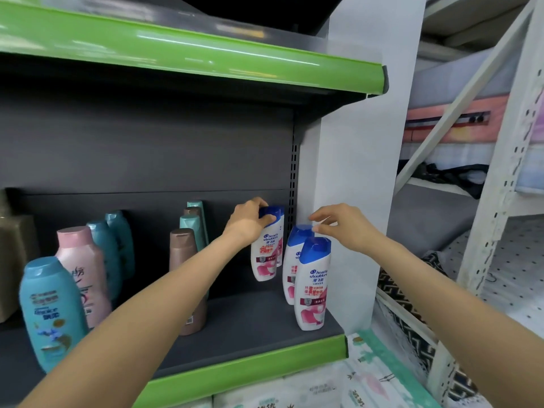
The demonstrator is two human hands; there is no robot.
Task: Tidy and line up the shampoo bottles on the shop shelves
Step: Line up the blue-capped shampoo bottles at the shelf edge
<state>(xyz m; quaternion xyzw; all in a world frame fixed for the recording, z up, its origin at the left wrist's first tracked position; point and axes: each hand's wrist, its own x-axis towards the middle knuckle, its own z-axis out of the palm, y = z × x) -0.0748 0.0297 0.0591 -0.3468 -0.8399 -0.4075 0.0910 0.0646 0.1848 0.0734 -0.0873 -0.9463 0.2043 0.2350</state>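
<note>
On the dark shelf (235,334) with its green front edge, the left hand (250,222) grips the blue cap of a white shampoo bottle (266,254) far back, fingers (266,220) curled round the cap from the left; the bottle tilts slightly, and whether its base touches the shelf cannot be told. A second bottle of the same kind stands just behind it, mostly hidden.

To the right, two more white bottles with blue caps stand one behind the other against the white side panel (353,172): the near bottle (313,285) close to the shelf's front edge, the rear bottle (294,260) touching or almost touching it. The right hand (338,223) hovers above these two, its fingers loosely bent and holding nothing, fingertips just over the rear bottle's cap.

Further left stand a row of brown bottles (184,260) with teal ones between and behind them, then a pink bottle (81,269) and a near teal bottle (51,310), with more teal bottles in a row behind.

Below the shelf lie patterned packs (323,387). A white metal rack (485,231) stands to the right.
</note>
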